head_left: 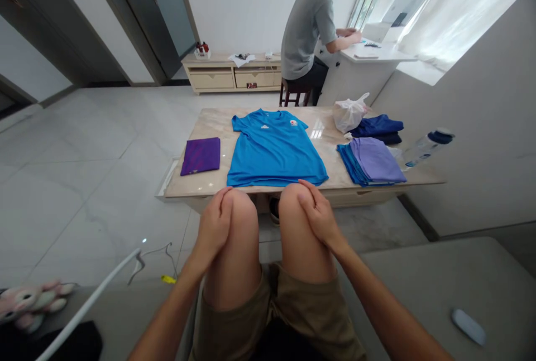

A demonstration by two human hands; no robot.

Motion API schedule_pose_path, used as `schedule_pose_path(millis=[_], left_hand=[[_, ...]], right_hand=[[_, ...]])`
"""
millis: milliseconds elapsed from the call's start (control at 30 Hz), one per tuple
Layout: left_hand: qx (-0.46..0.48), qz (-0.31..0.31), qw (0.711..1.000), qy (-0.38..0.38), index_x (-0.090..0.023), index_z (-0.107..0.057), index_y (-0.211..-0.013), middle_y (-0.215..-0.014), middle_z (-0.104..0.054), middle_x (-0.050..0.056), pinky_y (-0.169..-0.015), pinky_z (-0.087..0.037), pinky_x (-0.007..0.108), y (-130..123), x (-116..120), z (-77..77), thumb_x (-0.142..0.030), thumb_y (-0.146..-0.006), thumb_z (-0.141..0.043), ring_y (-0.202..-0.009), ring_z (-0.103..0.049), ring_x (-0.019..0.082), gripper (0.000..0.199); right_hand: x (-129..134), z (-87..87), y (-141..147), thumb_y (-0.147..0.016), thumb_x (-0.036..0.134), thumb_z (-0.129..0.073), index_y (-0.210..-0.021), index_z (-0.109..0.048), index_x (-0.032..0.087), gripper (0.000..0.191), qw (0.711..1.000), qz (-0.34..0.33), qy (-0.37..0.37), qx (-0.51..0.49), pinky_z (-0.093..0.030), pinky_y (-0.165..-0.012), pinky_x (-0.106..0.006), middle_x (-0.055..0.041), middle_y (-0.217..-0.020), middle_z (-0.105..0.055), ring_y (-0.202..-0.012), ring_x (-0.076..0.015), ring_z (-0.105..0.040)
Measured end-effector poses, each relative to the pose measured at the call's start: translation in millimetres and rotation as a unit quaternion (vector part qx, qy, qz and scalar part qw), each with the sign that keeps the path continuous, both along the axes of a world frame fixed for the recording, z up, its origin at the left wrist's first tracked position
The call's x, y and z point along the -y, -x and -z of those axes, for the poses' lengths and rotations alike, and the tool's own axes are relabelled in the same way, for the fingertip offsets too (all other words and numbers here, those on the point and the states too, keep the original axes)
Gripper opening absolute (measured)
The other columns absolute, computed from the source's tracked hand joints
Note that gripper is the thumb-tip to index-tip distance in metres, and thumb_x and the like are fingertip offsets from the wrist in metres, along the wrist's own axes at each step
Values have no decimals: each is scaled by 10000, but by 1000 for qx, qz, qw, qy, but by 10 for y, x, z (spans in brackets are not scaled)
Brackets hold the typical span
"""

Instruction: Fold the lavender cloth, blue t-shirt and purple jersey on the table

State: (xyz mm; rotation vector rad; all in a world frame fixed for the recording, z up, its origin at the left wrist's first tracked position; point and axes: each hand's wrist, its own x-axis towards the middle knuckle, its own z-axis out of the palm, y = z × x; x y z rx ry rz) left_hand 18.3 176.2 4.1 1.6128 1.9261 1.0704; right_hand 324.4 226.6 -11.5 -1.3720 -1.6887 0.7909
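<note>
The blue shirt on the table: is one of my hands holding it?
No, the blue shirt lies spread on the table, while the left hand rests on the left knee and the right hand on the right knee.

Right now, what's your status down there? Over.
Left grip on left knee, right grip on right knee. Blue shirt spread on table. Nothing covering it.

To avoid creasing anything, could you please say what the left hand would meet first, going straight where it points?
Probably the blue shirt, at its hem. Depth is unclear: the table edge might come first.
</note>
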Motion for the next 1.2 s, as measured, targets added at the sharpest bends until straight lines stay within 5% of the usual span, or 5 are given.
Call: schedule_pose_path(millis=[200,467,667,933,1200], left_hand=[[-280,-15,952,-123,-244,-267,-1826,-1885,-239,223,-1313,-446,647,-424,978,299,-370,-1089,-622,-1725,-307,446,828],[-300,-32,947,-110,-227,-275,-1817,-1858,-257,264,-1271,-491,659,-267,990,249,-396,-1105,-607,-1687,-375,472,803],[-279,18,959,40,-301,-287,-1815,-1820,-399,203,-1171,-606,562,-10,1637,135,-431,-1136,-527,-1591,-552,393,731],[-365,24,926,91,-122,-206,-1815,-1710,-499,336,-1067,-643,545,-258,1708,115,-513,-1145,-483,-1439,-674,445,824],[-344,-26,938,-10,-19,-268,-1779,-1761,-311,436,-1205,-522,657,-553,1702,450,-573,-1106,-546,-1614,-459,536,915]], right_hand=[[972,297,193,-1092,627,-594,-1802,-312,161,895,984,113,-76,115,-475,-1298,-604,-227,-1766,-481,-1614,-386,-509],[1318,415,55,-1114,598,-595,-1842,-138,161,965,976,95,-92,175,-487,-1274,-671,-275,-1787,-406,-1631,-429,-471],[1954,522,-552,-1170,478,-520,-1827,-262,264,738,986,0,-4,168,-525,-1278,-570,-175,-1767,-495,-1614,-338,-529],[1834,502,-470,-1101,685,-562,-1836,-104,93,1048,973,-22,23,227,-452,-1315,-620,-318,-1807,-350,-1671,-426,-414],[1712,662,-217,-998,831,-614,-1767,-59,-66,1306,958,43,-46,280,-514,-1184,-671,-468,-1675,-366,-1562,-554,-471]])
